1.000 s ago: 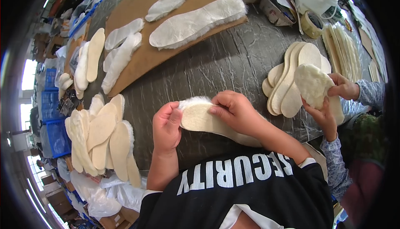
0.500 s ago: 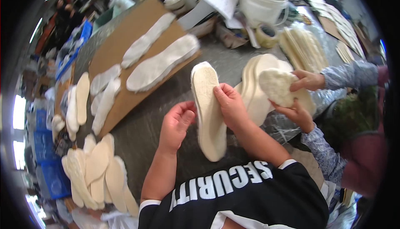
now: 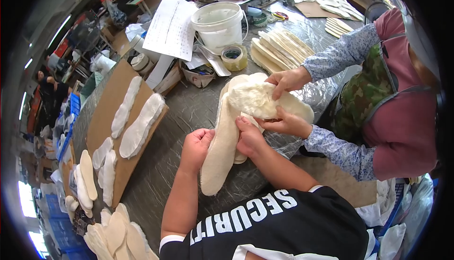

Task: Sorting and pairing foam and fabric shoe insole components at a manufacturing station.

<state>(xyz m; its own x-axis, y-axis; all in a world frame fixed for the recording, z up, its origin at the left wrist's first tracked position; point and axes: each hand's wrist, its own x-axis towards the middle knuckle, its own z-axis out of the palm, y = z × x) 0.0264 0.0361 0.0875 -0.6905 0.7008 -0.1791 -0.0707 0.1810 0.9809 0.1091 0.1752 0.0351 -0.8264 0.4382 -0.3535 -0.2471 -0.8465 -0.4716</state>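
Observation:
A long cream insole [image 3: 217, 158] slants in front of me, its lower end toward my chest. My right hand [image 3: 249, 138] grips its right edge, thumb on top beside a small pale flap [image 3: 251, 119]. Closed fingers of my left hand [image 3: 197, 147] pinch the insole's left edge. Just beyond, a co-worker's two hands [image 3: 288, 82] hold a fluffy white insole [image 3: 250, 98], which overlaps the upper end of mine. More cream insoles [image 3: 241, 79] lie partly hidden under and behind these.
White fleecy insoles [image 3: 141, 125] lie on a brown board [image 3: 101, 116] at left. A loose insole pile [image 3: 118, 236] sits at lower left. Farther off stand a white bucket [image 3: 219, 26], tape rolls [image 3: 234, 57] and a row of stacked insoles [image 3: 279, 47]. The co-worker stands close at right.
The view has swung rightward. My insole has come up against the co-worker's fluffy insole. My left fingers, formerly beside the insole, now meet its edge.

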